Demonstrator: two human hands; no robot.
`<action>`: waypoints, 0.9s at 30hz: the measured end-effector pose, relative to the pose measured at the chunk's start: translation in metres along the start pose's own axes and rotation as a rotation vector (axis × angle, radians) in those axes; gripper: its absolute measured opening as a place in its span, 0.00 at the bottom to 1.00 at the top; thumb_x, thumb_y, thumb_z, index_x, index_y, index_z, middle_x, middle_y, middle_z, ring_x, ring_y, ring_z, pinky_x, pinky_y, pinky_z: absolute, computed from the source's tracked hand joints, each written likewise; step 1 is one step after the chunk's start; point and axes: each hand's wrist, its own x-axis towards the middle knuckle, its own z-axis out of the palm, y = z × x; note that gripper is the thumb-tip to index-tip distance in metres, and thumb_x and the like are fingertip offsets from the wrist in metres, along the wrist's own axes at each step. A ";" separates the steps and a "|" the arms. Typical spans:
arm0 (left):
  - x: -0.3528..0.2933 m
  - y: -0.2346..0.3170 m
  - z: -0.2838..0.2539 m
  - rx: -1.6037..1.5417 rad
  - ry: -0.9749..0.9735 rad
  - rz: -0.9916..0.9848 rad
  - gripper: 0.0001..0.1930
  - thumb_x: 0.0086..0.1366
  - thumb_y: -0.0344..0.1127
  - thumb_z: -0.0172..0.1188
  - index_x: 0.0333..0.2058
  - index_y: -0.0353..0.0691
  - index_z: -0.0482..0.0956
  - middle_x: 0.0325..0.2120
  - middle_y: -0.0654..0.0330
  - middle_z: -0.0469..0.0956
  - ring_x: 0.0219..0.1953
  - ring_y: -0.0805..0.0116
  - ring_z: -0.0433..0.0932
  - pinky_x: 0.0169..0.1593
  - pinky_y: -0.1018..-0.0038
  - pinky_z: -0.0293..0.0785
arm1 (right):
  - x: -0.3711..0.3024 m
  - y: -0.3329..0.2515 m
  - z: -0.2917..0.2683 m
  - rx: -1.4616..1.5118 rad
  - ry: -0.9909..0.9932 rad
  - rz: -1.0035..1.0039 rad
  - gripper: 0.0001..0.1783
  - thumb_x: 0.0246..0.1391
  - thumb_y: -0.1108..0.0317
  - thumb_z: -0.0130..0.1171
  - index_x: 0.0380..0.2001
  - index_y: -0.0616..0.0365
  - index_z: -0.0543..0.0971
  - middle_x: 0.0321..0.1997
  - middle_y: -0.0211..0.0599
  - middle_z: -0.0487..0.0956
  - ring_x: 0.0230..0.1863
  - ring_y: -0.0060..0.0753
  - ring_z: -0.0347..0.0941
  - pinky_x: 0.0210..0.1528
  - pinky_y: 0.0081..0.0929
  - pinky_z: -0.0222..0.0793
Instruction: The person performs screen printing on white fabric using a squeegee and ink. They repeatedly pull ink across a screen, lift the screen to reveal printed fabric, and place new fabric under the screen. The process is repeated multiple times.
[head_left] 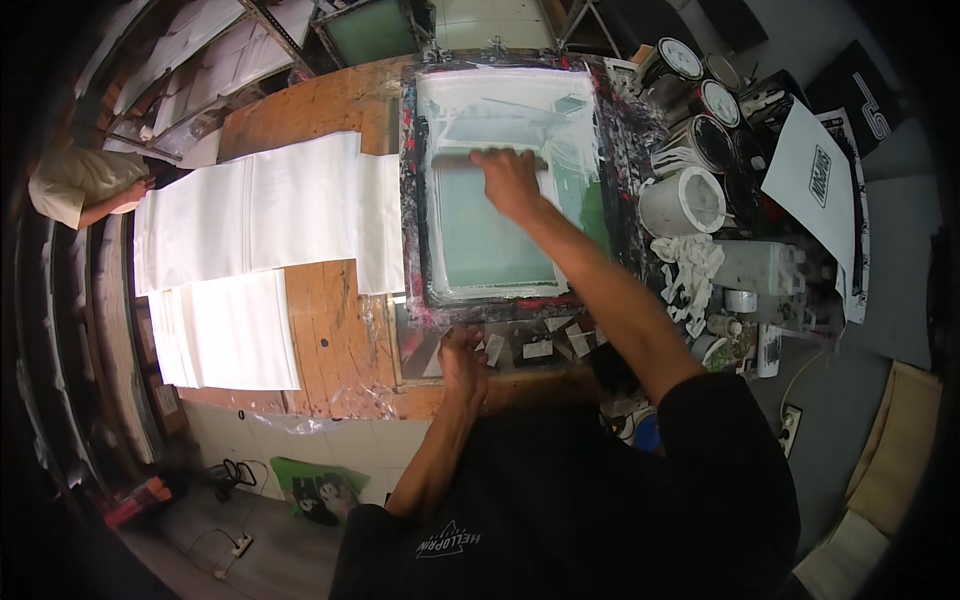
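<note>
A squeegee [455, 163] lies across the screen printing frame [413, 190], with my right hand [510, 182] closed over its top edge. White ink [505, 90] coats the far part of the mesh and runs along its borders. The pale green mesh [495, 235] shows through on the near side of the squeegee. My left hand [463, 358] is at the frame's near edge with its fingers curled. Whether those fingers grip the frame or anything else is hidden. Flat white fabric pieces [250, 205] overlap on the wooden table [330, 330] left of the frame.
Ink-smeared cans and a white tub [685, 200] crowd the right side, beside a crumpled white rag [690, 275] and a translucent jug [745, 265]. A printed white sheet [815, 185] leans behind them. At the far left, another person [90, 190] touches the fabric's end.
</note>
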 end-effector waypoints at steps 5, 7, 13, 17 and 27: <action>0.011 0.004 -0.012 0.104 -0.099 0.055 0.10 0.65 0.46 0.57 0.42 0.53 0.72 0.42 0.68 0.76 0.44 0.72 0.72 0.53 0.61 0.62 | 0.012 0.006 -0.030 0.087 -0.136 -0.007 0.26 0.47 0.79 0.59 0.52 0.50 0.79 0.43 0.42 0.84 0.47 0.49 0.80 0.47 0.54 0.70; 0.005 -0.002 -0.009 0.069 -0.057 0.044 0.09 0.65 0.45 0.58 0.41 0.53 0.72 0.41 0.67 0.76 0.42 0.71 0.72 0.51 0.62 0.63 | -0.046 -0.005 -0.041 0.126 -0.142 -0.105 0.26 0.45 0.80 0.58 0.51 0.52 0.79 0.41 0.42 0.83 0.45 0.52 0.79 0.44 0.52 0.70; -0.031 0.023 0.008 0.084 -0.169 0.166 0.09 0.64 0.36 0.58 0.42 0.49 0.72 0.40 0.64 0.77 0.39 0.70 0.74 0.48 0.66 0.65 | -0.192 -0.070 -0.095 0.113 0.122 -0.171 0.26 0.41 0.81 0.58 0.49 0.57 0.77 0.47 0.44 0.80 0.52 0.46 0.74 0.51 0.48 0.62; -0.049 0.051 0.023 0.070 -0.376 0.360 0.11 0.61 0.30 0.60 0.42 0.44 0.72 0.38 0.62 0.77 0.40 0.71 0.75 0.50 0.68 0.66 | -0.178 -0.086 -0.141 0.078 0.267 -0.217 0.20 0.42 0.71 0.60 0.43 0.57 0.78 0.41 0.45 0.79 0.45 0.45 0.75 0.47 0.46 0.64; 0.020 0.150 0.103 1.025 0.091 1.237 0.15 0.73 0.42 0.55 0.38 0.39 0.87 0.48 0.54 0.80 0.65 0.52 0.66 0.69 0.44 0.50 | -0.044 -0.071 -0.300 0.047 0.235 -0.250 0.18 0.59 0.53 0.54 0.29 0.58 0.78 0.19 0.36 0.75 0.19 0.39 0.68 0.25 0.41 0.69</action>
